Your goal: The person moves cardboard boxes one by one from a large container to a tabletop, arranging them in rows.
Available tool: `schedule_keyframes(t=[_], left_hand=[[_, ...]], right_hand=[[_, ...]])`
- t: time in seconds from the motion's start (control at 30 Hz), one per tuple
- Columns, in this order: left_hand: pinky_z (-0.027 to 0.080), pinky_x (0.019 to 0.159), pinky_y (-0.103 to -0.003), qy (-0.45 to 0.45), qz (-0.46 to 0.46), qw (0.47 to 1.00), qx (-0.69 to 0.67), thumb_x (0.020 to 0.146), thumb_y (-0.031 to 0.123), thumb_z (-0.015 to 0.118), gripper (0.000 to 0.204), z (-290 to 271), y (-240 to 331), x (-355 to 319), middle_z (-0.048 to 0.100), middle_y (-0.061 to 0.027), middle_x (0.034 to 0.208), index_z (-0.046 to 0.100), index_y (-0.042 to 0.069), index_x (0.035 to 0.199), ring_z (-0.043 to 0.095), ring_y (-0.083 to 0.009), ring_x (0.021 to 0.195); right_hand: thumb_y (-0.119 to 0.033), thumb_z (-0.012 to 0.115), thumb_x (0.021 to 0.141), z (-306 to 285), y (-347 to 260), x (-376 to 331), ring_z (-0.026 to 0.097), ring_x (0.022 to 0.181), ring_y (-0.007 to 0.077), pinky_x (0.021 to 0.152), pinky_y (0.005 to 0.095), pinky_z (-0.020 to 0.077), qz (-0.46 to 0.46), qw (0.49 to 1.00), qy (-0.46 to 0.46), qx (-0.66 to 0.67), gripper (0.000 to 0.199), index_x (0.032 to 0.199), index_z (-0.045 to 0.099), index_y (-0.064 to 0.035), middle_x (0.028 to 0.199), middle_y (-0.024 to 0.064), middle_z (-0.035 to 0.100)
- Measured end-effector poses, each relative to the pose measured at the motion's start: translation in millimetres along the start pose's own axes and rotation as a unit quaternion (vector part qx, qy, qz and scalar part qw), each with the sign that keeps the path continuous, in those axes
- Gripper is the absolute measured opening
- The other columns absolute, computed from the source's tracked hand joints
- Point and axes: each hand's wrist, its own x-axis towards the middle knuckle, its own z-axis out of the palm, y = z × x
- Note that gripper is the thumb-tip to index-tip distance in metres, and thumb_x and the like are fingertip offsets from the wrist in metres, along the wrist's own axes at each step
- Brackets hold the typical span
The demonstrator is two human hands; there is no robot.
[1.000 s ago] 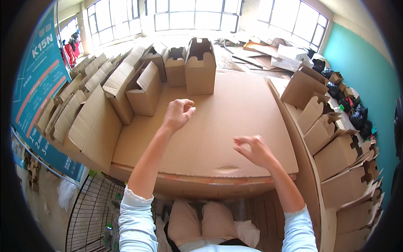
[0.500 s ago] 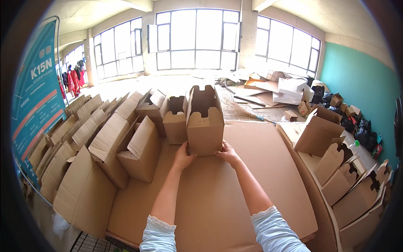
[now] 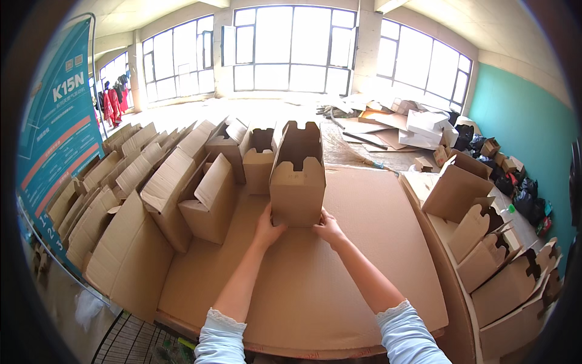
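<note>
An upright tan cardboard box [image 3: 297,197] stands on the cardboard-topped work surface [image 3: 339,273] in front of me. Notched flaps rise at its near and far ends, and its top is uncovered, showing a dark inside. My left hand [image 3: 268,229] grips its lower left corner, and my right hand [image 3: 329,229] grips the lower right one. Both hands are closed on the box, with some fingertips hidden behind its sides. Just left of it is a smaller notched box [image 3: 258,173]. Another box with a raised flap [image 3: 209,203] sits nearer on the left.
Rows of cardboard boxes [image 3: 130,255] crowd the left side, beside a teal banner [image 3: 60,133]. More notched boxes [image 3: 485,261] line the right edge. Behind lie flattened cardboard and white packaging [image 3: 424,130]. Black bags [image 3: 527,200] rest along the green wall.
The view has tilted slightly down and left. Held at the same corners, the box has come a little nearer to me relative to the surface and its neighbours.
</note>
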Motion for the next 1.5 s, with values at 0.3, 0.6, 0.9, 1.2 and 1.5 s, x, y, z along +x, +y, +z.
schedule_keyframes(t=[0.3, 0.6, 0.9, 1.2, 1.5], left_hand=[[0.045, 0.09, -0.028, -0.058, -0.066, 0.991, -0.1, 0.075, -0.001, 0.066, 0.056, -45, 101, -186, 0.058, -0.0078, 0.115, 0.044, 0.0, 0.127, 0.056, -0.0175, 0.107], [0.045, 0.091, -0.03, -0.037, -0.112, 0.991, -0.056, 0.076, -0.002, 0.065, 0.051, -95, 163, -289, 0.057, -0.0074, 0.112, 0.045, 0.0, 0.123, 0.055, -0.0169, 0.106], [0.029, 0.108, -0.037, 0.077, -0.008, 0.994, -0.081, 0.069, 0.019, 0.079, 0.102, -83, 167, -309, 0.031, -0.0186, 0.143, 0.013, 0.003, 0.145, 0.033, -0.0273, 0.132], [0.021, 0.111, -0.04, 0.117, -0.007, 0.978, 0.173, 0.049, 0.037, 0.09, 0.142, -40, 184, -307, 0.018, -0.0264, 0.147, -0.007, -0.009, 0.142, 0.022, -0.0335, 0.137], [0.021, 0.111, -0.043, 0.079, -0.022, 0.976, 0.202, 0.047, 0.037, 0.09, 0.145, -60, 179, -316, 0.013, -0.0271, 0.146, -0.011, -0.008, 0.141, 0.019, -0.0377, 0.136]], right_hand=[[-0.006, 0.052, 0.074, 25, -66, -215, 0.062, 0.076, 0.0374, 0.07, 0.044, 0.0491, -0.03, 0.984, 0.003, -0.177, 0.059, 0.13, 0.041, 0.0053, 0.078, 0.0213, 0.061], [-0.007, 0.056, 0.077, 67, -141, -367, 0.061, 0.081, 0.044, 0.074, 0.0442, 0.0498, -0.124, 0.971, -0.048, -0.197, 0.063, 0.129, 0.029, 0.0177, 0.089, 0.0322, 0.059], [-0.021, 0.056, 0.089, -19, -96, -273, 0.063, 0.068, 0.0291, 0.066, 0.0402, 0.0505, -0.188, 0.949, -0.069, -0.242, 0.019, 0.094, 0.068, -0.0068, 0.082, 0.0143, 0.067], [-0.035, 0.053, 0.093, -20, -12, -71, 0.058, 0.103, 0.0207, 0.09, 0.0378, 0.0473, 0.021, 0.915, -0.147, 0.376, 0.043, 0.123, 0.054, -0.0046, 0.117, 0.0085, 0.06], [-0.042, 0.044, 0.096, 20, -14, -78, 0.052, 0.108, 0.0167, 0.093, 0.0329, 0.0424, 0.089, 0.947, -0.183, 0.249, 0.05, 0.128, 0.05, -0.0037, 0.122, 0.0062, 0.056]])
